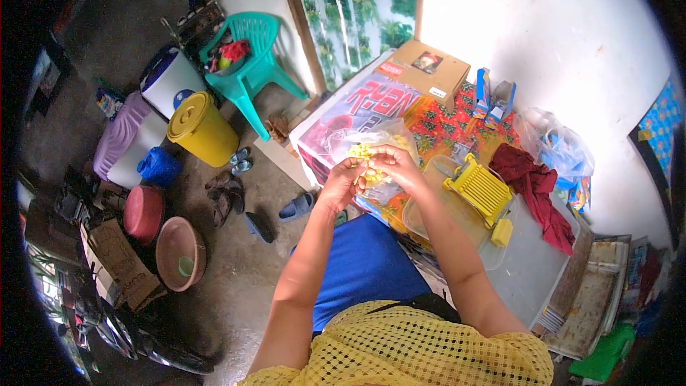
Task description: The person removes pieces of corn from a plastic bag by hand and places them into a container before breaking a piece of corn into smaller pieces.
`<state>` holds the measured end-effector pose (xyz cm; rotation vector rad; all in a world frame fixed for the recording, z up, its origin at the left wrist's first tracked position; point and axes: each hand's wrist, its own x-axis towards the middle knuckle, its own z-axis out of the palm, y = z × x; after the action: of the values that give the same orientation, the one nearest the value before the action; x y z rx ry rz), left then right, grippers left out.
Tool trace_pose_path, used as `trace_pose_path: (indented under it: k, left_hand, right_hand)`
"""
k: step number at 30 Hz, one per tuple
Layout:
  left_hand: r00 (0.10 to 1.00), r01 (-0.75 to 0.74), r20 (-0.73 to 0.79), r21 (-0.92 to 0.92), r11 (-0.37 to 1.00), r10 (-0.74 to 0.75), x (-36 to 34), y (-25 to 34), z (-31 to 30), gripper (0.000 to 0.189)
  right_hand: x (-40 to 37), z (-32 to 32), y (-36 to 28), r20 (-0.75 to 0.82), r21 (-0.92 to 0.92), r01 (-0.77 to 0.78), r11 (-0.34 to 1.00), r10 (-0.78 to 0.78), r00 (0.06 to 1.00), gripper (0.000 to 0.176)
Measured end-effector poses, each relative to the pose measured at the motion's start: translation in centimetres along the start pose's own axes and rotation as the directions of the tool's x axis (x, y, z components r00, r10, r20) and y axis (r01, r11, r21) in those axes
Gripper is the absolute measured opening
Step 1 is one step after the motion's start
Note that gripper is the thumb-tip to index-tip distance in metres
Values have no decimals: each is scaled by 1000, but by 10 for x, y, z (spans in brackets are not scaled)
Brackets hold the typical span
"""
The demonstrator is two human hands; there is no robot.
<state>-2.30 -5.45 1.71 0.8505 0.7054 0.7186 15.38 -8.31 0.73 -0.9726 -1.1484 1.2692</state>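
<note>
Both hands meet over a clear plastic bag (396, 136) that holds small pale yellow pieces (373, 175). My left hand (346, 180) has its fingers pinched together, on something too small to make out. My right hand (393, 164) touches it from the other side, thumb and fingers also pinched, their contents hidden. Just right of the hands lies a clear plastic tray (436, 225). On the tray rest a yellow slicer with ridges (480, 189) and a small yellow block (501, 233).
A dark red cloth (532, 189), a cardboard box (429, 71), blue packaging (493, 98) and plastic bags (557, 146) lie on the table (525, 271). Leftward stand a green chair (250, 61), a yellow bucket (204, 129), basins (181, 254) and slippers (295, 207).
</note>
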Motion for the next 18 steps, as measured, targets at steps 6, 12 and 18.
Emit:
trace_pose_path:
  k: [6, 12, 18]
  left_hand:
    - [1000, -20, -17, -96, 995, 19, -2, 0, 3, 21]
    - [998, -58, -30, -45, 997, 56, -4, 2, 6, 22]
    - [993, -114, -54, -93, 989, 109, 4, -2, 0, 23]
  right_hand:
    - [-1, -3, 0, -25, 66, -22, 998, 23, 999, 25]
    - [-2, -3, 3, -59, 57, 14, 998, -10, 998, 27]
    - [-5, 0, -8, -68, 207, -167, 964, 185, 980, 28]
